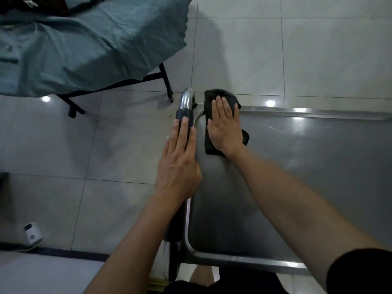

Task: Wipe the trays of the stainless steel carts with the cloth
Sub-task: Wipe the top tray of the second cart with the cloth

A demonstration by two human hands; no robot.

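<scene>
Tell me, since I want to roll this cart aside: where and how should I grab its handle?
Probably grip the black sleeve of the handle from above, fingers curling round it. It runs as a round bar beside the tray edge, where the left hand lies flat on it.

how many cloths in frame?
2. A black cloth lies under the right hand at the far left corner of the tray; a teal cloth drapes the table at upper left. None other visible.
</scene>
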